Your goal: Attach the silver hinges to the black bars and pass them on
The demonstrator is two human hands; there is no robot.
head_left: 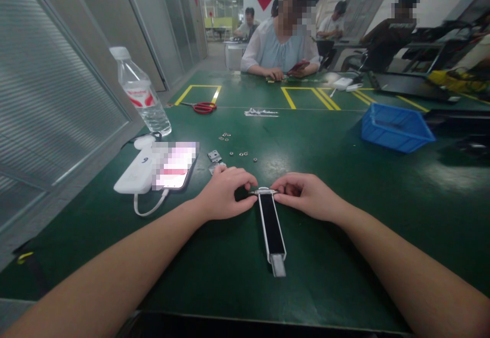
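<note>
A long flat bar (272,224), black-faced with white edges, lies on the green table with a grey metal tongue (277,265) sticking out of its near end. Across its far end sits a thin metal crosspiece (265,191). My left hand (228,192) pinches the left end of this crosspiece between thumb and forefinger. At the right end, the thumb and fingers of my right hand (310,195) are closed on the same piece. Just beyond my left hand lie small metal brackets (214,156), one partly hidden by it. Several small metal nuts or rings (243,154) are scattered farther up.
To the left are a white power bank (133,172), a cabled phone (178,167) and a water bottle (141,93). Red-handled scissors (204,107) and thin white strips (262,113) lie farther back. A blue bin (396,128) stands at right. A person (283,47) sits opposite.
</note>
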